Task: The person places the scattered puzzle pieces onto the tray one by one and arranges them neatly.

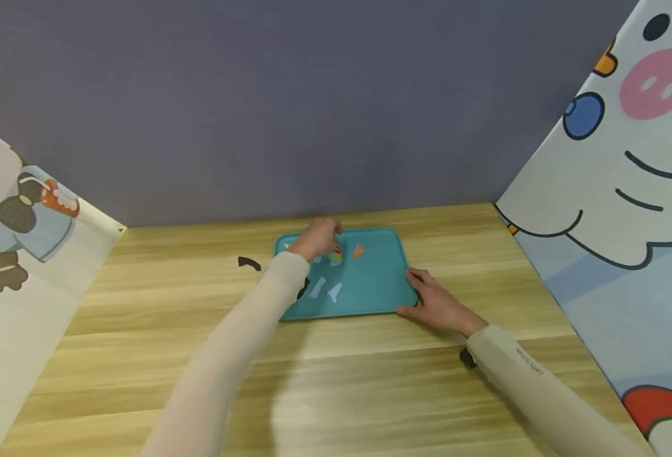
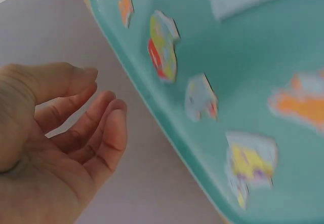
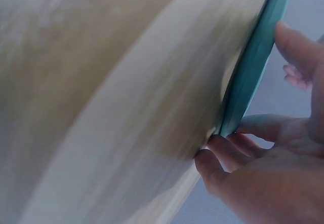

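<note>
A teal tray (image 1: 373,285) lies on the table with several flat, irregular printed pieces on it, like puzzle pieces. Over its far left part is my left hand (image 1: 316,238), fingers loosely bent; nothing shows between thumb and fingers in the left wrist view. Close by lie a red-and-yellow piece (image 2: 163,47), a small orange piece (image 1: 359,251) and a yellow-and-purple piece (image 2: 250,160). My right hand (image 1: 436,306) grips the tray's near right corner, thumb at the front edge and fingers along the right side. White pieces (image 1: 334,292) and a black piece (image 1: 303,289) lie nearer the front.
A dark curved piece (image 1: 249,263) lies on the wooden table (image 1: 170,304), left of the tray. Behind the table rises a grey-purple panel (image 1: 313,114). Cartoon-printed panels (image 1: 616,190) border it on both sides.
</note>
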`<state>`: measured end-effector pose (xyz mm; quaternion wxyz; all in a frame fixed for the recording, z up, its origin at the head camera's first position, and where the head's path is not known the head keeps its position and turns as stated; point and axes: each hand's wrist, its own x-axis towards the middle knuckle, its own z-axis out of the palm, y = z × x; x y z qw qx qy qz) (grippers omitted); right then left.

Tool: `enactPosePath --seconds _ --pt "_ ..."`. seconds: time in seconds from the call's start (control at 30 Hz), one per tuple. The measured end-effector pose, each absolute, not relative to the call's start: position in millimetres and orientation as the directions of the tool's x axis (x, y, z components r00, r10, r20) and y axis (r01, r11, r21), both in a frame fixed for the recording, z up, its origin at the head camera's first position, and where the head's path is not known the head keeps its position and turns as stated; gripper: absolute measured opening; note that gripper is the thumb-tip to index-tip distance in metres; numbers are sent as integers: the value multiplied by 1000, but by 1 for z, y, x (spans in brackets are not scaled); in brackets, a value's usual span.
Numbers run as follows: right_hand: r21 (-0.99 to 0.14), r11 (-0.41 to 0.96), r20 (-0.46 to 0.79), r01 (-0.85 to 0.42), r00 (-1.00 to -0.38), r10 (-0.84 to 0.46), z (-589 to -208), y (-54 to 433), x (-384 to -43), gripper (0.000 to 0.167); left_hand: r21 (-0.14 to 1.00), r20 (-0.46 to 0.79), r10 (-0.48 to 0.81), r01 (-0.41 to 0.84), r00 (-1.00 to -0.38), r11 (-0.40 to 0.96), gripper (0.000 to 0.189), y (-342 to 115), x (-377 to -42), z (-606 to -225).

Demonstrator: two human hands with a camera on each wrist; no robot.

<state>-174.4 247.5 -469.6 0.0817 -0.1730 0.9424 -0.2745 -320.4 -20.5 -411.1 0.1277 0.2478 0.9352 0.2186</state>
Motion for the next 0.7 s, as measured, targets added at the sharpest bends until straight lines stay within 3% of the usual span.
enactPosePath --seconds 0.4,0.7 --pt "-531 789 -49 -309 -918 -393 -468 248 -177 90 429 -65 495 424 -866 798 35 -80 -309 -401" --pt "-527 793 -56 -306 -918 -391 -465 246 -175 88 410 -156 425 333 -891 849 48 -136 -304 -406"
